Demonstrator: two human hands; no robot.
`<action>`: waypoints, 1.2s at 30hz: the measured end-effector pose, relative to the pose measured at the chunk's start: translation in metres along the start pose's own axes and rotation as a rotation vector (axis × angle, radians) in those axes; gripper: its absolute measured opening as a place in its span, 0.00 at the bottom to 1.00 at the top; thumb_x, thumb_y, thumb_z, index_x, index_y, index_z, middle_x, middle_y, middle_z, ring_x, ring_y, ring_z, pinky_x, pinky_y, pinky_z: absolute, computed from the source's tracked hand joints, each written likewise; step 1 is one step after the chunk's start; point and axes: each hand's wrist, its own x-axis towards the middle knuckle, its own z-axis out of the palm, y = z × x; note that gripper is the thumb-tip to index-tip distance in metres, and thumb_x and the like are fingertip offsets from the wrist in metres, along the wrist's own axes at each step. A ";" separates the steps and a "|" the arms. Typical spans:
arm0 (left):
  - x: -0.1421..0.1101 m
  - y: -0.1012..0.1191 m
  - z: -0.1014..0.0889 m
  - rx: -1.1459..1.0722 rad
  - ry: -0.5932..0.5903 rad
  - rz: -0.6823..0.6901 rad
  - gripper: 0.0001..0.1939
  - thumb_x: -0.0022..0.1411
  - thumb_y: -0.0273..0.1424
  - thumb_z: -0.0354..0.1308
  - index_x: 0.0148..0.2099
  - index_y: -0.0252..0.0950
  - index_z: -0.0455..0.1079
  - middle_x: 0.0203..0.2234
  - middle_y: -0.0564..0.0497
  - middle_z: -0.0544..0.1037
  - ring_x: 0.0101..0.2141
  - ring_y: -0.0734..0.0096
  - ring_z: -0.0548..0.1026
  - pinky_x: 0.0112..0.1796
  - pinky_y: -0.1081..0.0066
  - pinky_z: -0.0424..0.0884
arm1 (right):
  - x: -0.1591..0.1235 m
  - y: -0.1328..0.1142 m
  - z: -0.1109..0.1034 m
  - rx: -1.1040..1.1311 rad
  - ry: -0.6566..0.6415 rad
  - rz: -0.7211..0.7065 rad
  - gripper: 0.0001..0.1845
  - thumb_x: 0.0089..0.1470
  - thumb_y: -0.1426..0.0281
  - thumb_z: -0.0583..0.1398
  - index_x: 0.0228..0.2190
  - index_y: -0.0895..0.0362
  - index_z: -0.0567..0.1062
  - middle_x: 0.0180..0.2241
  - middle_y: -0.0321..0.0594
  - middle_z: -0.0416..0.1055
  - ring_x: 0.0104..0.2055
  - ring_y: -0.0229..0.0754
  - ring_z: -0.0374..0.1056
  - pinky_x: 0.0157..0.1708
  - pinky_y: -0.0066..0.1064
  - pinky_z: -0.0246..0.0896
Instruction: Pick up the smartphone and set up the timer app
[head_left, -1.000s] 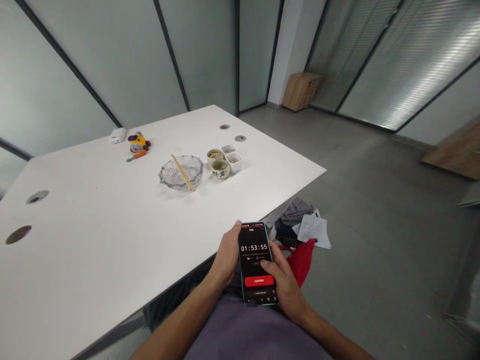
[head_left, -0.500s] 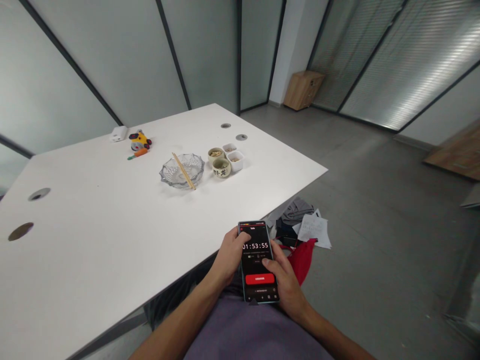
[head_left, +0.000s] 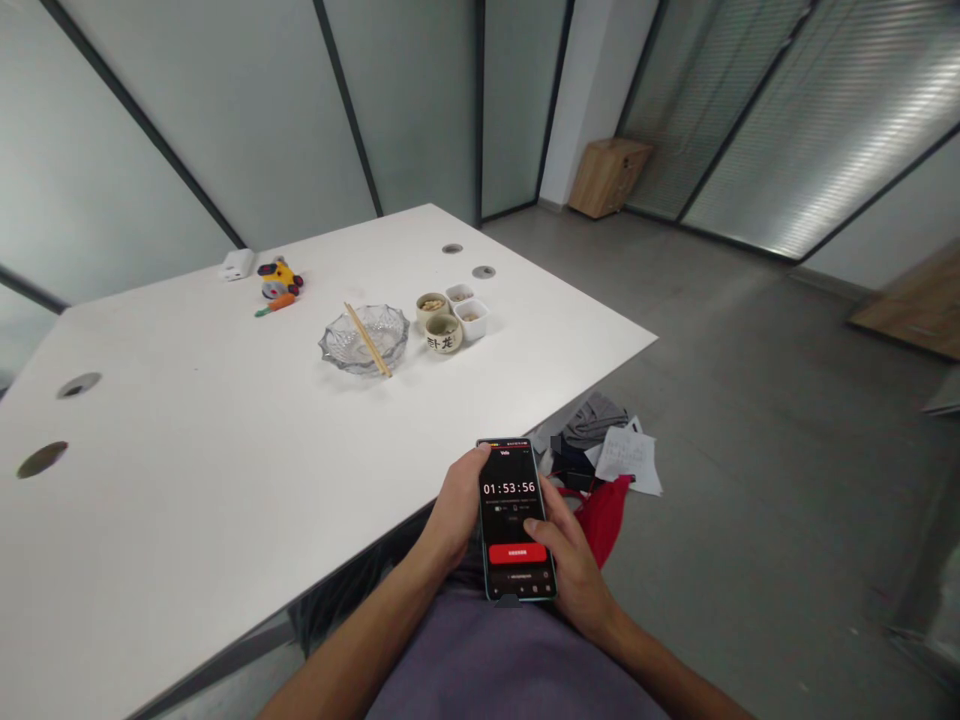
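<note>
A smartphone point(head_left: 514, 520) is held upright over my lap, its dark screen showing a timer at 01:53:56 above a red button. My left hand point(head_left: 459, 505) grips the phone's left edge, with the thumb at its upper left corner. Around the right edge closes my right hand point(head_left: 566, 550), its thumb lying over the screen. Beyond the hands, on the white table point(head_left: 247, 470), a clear glass bowl point(head_left: 341, 345) has a pair of chopsticks point(head_left: 367, 340) laid across it. Beside it stand two small ceramic cups point(head_left: 443, 338) and two white square containers point(head_left: 472, 320) with small pieces in them.
Farther left on the table are a yellow toy point(head_left: 280, 278), an orange carrot-shaped piece point(head_left: 276, 305) and a white box point(head_left: 238, 265). Papers point(head_left: 628, 458), grey cloth point(head_left: 595, 420) and a red bag point(head_left: 606, 520) lie below the table's right edge. A wooden cabinet point(head_left: 607, 178) stands at the back.
My left thumb has moved from over the screen up to the phone's upper left corner. The timer has gone from 01:53:55 to 01:53:56. Both hands still hold the phone.
</note>
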 end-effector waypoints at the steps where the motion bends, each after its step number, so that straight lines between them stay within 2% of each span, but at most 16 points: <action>1: 0.000 0.001 0.000 0.004 0.005 0.004 0.22 0.70 0.51 0.56 0.39 0.37 0.77 0.36 0.47 0.82 0.40 0.58 0.75 0.47 0.63 0.71 | 0.000 -0.001 0.001 0.001 -0.003 0.000 0.36 0.57 0.64 0.66 0.66 0.47 0.73 0.66 0.36 0.74 0.68 0.53 0.68 0.71 0.48 0.59; 6: 0.002 0.005 0.000 0.066 0.032 0.023 0.22 0.68 0.51 0.57 0.33 0.38 0.74 0.32 0.48 0.81 0.36 0.60 0.73 0.43 0.64 0.71 | -0.003 -0.008 0.004 0.002 -0.035 0.010 0.37 0.58 0.64 0.65 0.68 0.46 0.72 0.64 0.36 0.76 0.64 0.52 0.72 0.64 0.45 0.68; 8: 0.002 0.007 0.001 0.078 0.030 0.014 0.20 0.66 0.49 0.57 0.32 0.38 0.74 0.31 0.47 0.80 0.35 0.60 0.73 0.39 0.65 0.70 | -0.004 -0.010 0.005 -0.002 -0.043 0.010 0.37 0.58 0.64 0.65 0.68 0.45 0.71 0.64 0.36 0.76 0.64 0.52 0.72 0.64 0.45 0.67; 11: 0.001 0.009 0.001 0.070 0.009 -0.022 0.12 0.58 0.40 0.58 0.32 0.37 0.75 0.30 0.48 0.79 0.34 0.61 0.73 0.35 0.67 0.69 | -0.004 -0.011 0.005 -0.013 -0.038 0.004 0.37 0.57 0.64 0.65 0.67 0.45 0.72 0.64 0.36 0.75 0.66 0.53 0.70 0.67 0.46 0.65; 15: 0.000 0.006 -0.002 0.042 -0.051 -0.019 0.10 0.53 0.35 0.56 0.34 0.36 0.75 0.30 0.50 0.79 0.33 0.63 0.73 0.36 0.68 0.69 | -0.002 -0.010 0.005 -0.006 -0.029 -0.004 0.36 0.56 0.65 0.66 0.65 0.46 0.74 0.65 0.36 0.75 0.67 0.54 0.69 0.69 0.48 0.61; 19: 0.003 -0.001 -0.004 0.015 -0.044 0.004 0.13 0.58 0.38 0.56 0.37 0.36 0.77 0.35 0.48 0.82 0.37 0.59 0.75 0.41 0.65 0.72 | 0.000 -0.007 0.004 0.023 -0.022 0.018 0.36 0.55 0.63 0.66 0.65 0.46 0.74 0.65 0.37 0.75 0.66 0.54 0.71 0.68 0.49 0.64; 23: 0.005 -0.007 -0.006 0.072 0.010 0.013 0.16 0.63 0.43 0.56 0.36 0.37 0.77 0.37 0.45 0.84 0.41 0.56 0.76 0.47 0.63 0.73 | 0.000 -0.004 0.002 0.044 0.004 0.038 0.37 0.54 0.61 0.68 0.65 0.45 0.74 0.65 0.36 0.75 0.67 0.54 0.69 0.71 0.52 0.59; 27: 0.006 -0.006 -0.006 0.063 -0.022 0.028 0.18 0.66 0.45 0.55 0.39 0.37 0.79 0.40 0.45 0.85 0.45 0.54 0.77 0.51 0.61 0.72 | 0.000 -0.003 0.002 0.078 -0.005 0.021 0.39 0.54 0.61 0.68 0.66 0.44 0.71 0.68 0.37 0.72 0.69 0.54 0.68 0.72 0.53 0.58; 36: 0.002 -0.001 -0.002 -0.058 0.040 -0.022 0.20 0.65 0.49 0.60 0.39 0.36 0.78 0.35 0.48 0.83 0.40 0.58 0.77 0.48 0.63 0.73 | -0.003 0.000 0.000 0.108 -0.083 -0.014 0.46 0.51 0.71 0.64 0.70 0.43 0.66 0.70 0.36 0.69 0.75 0.53 0.60 0.73 0.53 0.57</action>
